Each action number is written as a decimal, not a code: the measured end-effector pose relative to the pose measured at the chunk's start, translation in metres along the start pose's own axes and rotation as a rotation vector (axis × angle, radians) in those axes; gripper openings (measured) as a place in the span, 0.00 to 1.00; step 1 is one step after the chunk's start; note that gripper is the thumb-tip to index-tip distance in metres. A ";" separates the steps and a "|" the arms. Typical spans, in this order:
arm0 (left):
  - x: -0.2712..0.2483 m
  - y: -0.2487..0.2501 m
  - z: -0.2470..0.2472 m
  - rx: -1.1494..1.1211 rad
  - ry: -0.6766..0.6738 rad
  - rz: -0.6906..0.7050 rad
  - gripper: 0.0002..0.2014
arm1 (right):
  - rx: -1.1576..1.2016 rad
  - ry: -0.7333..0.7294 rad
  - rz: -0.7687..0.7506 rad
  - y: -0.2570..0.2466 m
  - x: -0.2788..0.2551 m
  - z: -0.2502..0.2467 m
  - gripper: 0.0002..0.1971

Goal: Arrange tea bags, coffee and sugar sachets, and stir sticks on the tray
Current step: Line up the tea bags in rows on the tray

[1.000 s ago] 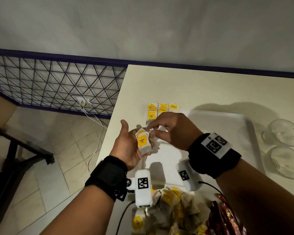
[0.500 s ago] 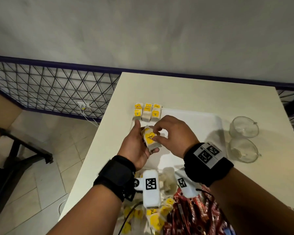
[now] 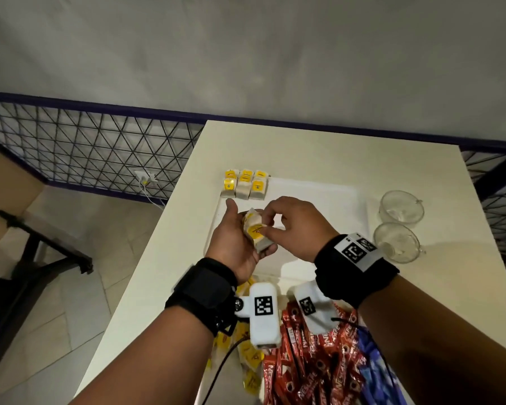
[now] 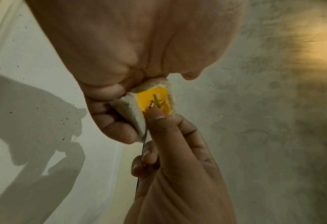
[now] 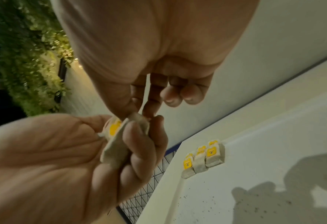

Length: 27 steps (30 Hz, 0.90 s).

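Note:
My left hand (image 3: 237, 241) grips a small stack of tea bags (image 3: 256, 230) with yellow tags, its fingers curled round them (image 5: 120, 145). The thumb and forefinger of my right hand (image 3: 278, 223) pinch the top tea bag's yellow tag (image 4: 154, 103). Both hands hover over the left part of the white tray (image 3: 319, 197). Several tea bags (image 3: 244, 185) lie in neat rows in the tray's far left corner (image 5: 204, 159).
Loose tea bags (image 3: 247, 355) and red coffee sachets (image 3: 313, 361) are heaped at the table's near end, with blue sachets (image 3: 374, 363) beside them. Two glass cups (image 3: 400, 223) stand right of the tray. A wire railing (image 3: 85, 159) borders the table's left side.
The head view has tilted and pulled back, showing more of the near pile. My right hand's fingers have shifted on the held stack and now pinch the top tag.

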<state>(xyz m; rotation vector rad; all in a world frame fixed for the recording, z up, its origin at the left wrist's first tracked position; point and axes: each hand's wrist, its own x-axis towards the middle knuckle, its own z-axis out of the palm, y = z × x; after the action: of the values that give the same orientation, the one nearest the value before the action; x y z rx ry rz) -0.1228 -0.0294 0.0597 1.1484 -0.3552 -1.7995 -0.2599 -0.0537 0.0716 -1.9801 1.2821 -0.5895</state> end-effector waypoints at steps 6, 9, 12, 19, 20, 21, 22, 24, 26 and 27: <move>0.023 0.020 -0.018 0.050 0.010 -0.074 0.29 | 0.249 0.006 0.093 -0.006 0.015 0.008 0.03; 0.031 0.029 -0.027 0.132 -0.045 -0.046 0.33 | 0.351 0.019 0.131 -0.007 0.030 0.015 0.06; 0.041 0.038 -0.038 0.124 -0.018 -0.049 0.36 | 0.522 0.062 0.138 -0.010 0.044 0.023 0.09; 0.051 0.067 -0.080 0.244 0.055 0.223 0.12 | 0.587 0.097 0.121 0.000 0.073 0.032 0.09; 0.049 0.072 -0.082 0.370 0.009 0.267 0.08 | 0.584 0.092 0.123 0.001 0.076 0.033 0.09; 0.046 0.077 -0.081 0.502 -0.042 0.296 0.08 | 0.577 0.088 0.125 0.002 0.078 0.035 0.08; 0.046 0.080 -0.080 0.622 -0.080 0.317 0.08 | 0.572 0.081 0.126 0.001 0.080 0.036 0.08; 0.049 0.083 -0.075 0.793 -0.095 0.362 0.03 | 0.512 0.084 0.128 -0.001 0.082 0.036 0.06; 0.056 0.084 -0.075 0.904 -0.068 0.410 0.03 | 0.381 0.083 0.115 -0.002 0.082 0.034 0.06; 0.061 0.082 -0.077 0.941 -0.058 0.424 0.04 | 0.320 0.068 0.099 -0.002 0.083 0.033 0.05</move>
<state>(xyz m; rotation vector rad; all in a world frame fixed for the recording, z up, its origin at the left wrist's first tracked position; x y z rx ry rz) -0.0208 -0.1047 0.0396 1.4797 -1.4670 -1.2762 -0.2021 -0.1185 0.0518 -1.6380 1.2321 -0.7670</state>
